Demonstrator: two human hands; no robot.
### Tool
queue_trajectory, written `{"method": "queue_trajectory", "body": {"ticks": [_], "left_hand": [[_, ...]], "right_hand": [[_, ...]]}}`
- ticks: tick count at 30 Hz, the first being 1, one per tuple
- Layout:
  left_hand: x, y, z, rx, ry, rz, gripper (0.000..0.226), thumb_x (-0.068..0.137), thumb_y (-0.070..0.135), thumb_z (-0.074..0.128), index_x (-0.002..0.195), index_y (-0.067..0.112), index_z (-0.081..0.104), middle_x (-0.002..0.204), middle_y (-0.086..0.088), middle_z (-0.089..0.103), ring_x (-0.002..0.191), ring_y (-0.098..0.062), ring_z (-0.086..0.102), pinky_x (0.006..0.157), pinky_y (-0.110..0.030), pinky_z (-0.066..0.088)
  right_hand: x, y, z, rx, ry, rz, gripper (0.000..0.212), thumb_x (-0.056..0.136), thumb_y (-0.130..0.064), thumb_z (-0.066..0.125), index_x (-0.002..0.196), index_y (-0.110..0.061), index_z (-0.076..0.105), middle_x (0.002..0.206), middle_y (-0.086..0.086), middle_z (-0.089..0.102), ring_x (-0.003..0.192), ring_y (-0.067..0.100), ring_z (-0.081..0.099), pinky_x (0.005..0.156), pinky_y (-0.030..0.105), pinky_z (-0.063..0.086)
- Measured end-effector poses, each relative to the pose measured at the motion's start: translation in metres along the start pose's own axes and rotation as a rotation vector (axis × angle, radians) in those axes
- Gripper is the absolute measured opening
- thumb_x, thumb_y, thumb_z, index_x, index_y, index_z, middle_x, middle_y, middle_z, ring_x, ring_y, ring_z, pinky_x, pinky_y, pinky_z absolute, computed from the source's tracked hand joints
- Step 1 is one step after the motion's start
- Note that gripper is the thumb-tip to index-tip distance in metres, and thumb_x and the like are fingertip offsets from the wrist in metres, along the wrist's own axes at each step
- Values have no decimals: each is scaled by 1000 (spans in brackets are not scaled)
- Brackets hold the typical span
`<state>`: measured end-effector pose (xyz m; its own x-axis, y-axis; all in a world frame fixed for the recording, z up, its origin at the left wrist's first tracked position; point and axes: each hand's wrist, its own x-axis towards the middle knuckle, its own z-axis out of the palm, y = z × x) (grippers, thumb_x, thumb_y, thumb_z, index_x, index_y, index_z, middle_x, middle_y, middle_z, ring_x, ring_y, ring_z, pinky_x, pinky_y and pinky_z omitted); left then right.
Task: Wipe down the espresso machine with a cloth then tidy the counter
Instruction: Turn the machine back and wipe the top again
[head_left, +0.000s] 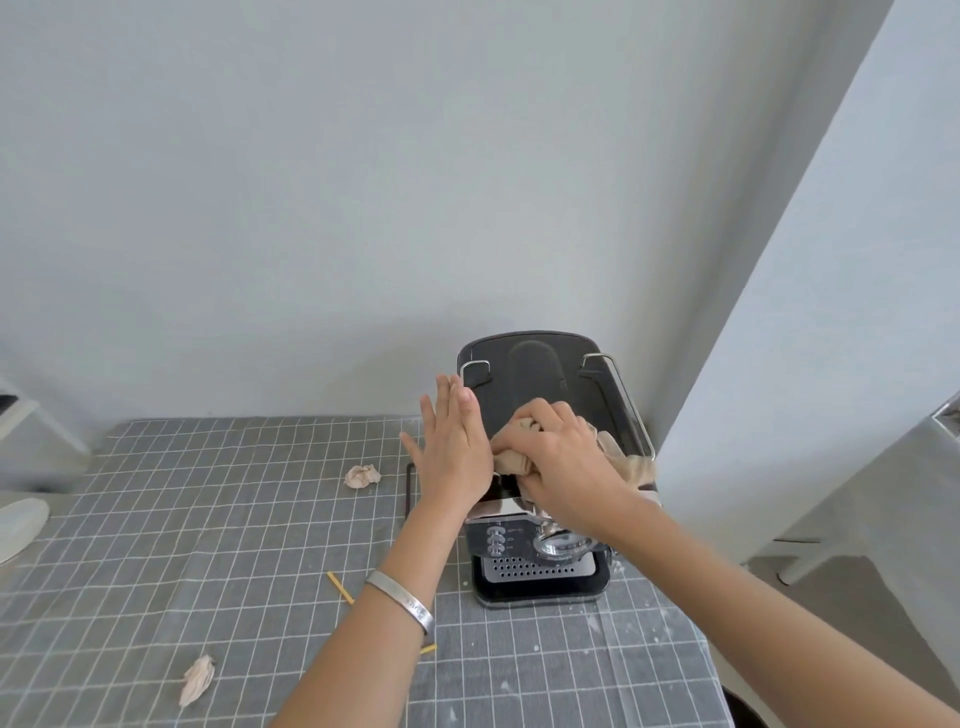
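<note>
Far left of both hands, at the frame edge: pale rounded object, partly cut off, can't identify.

Grey grid-pattern tablecloth under everything.

Well left of and below the left forearm: crumpled tissue lying flat on the cloth. Second crumpled tissue near the left hand, just to its left, not touching.

Just left of the left wrist: thin yellow stick on the cloth, angled. Another short yellow piece poking out from under the left forearm.

Silver bangle on the left wrist.

Left hand: flat, fingers straight and together, gripping nothing, palm pressed against the left side of the espresso machine.

Machine itself straight ahead, beneath both hands, near the wall corner; dark top, metal rails on both sides of the top, buttons and perforated drip tray facing the camera, below the right forearm.

Right hand: closed, clamped on a bunched beige cloth, pressing it onto the front part of the machine's top. Cloth spilling out right of the hand toward the right rail. Hands just beside each other, possibly touching, can't tell.

Right of the right arm: white specks scattered on the tablecloth.
</note>
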<state>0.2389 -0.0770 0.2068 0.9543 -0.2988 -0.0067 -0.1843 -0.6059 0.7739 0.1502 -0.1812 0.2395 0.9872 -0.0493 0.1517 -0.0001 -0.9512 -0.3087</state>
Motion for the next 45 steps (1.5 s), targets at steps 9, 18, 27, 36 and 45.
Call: {"method": "queue_trajectory", "body": {"ticks": [9,18,27,36,45], "left_hand": [[5,-4,3,36,-34,4,64,96,53,-4,155,29,5,163,13,-4,151,-16,-9,116,-58,-12],[4,-3,2,102,-23,8,84,82,64,-14,155,27,5,163,9,-5,151,-17,-9,115,-56,-12],[0,-1,2,114,35,15,86,81,64,-13,154,26,10,163,5,-9,150,-18,-13,114,-58,-12],[-1,0,1,118,43,10,87,81,64,-13,155,25,10,164,3,-9,150,-20,-14,113,-59,-14],[-1,0,0,153,17,11,89,78,65,-16,154,26,6,163,3,-11,150,-20,-16,113,-59,-14]], "right_hand": [[-45,-16,-42,223,-112,71,20,86,-12,55,95,-25,69,99,-13,47,100,18,46,85,26,40],[50,38,-9,-103,14,499,52,100,-46,34,137,-10,44,140,13,45,127,36,39,106,46,33],[-8,1,0,-375,191,462,41,96,-39,43,95,-5,65,87,10,68,87,30,61,103,49,34],[-62,-10,-7,-306,205,105,20,78,-11,68,98,-16,68,84,-2,66,80,20,62,85,37,46],[28,37,-43,228,509,245,24,101,-31,52,113,-16,66,86,6,60,79,31,59,72,36,47]]}}
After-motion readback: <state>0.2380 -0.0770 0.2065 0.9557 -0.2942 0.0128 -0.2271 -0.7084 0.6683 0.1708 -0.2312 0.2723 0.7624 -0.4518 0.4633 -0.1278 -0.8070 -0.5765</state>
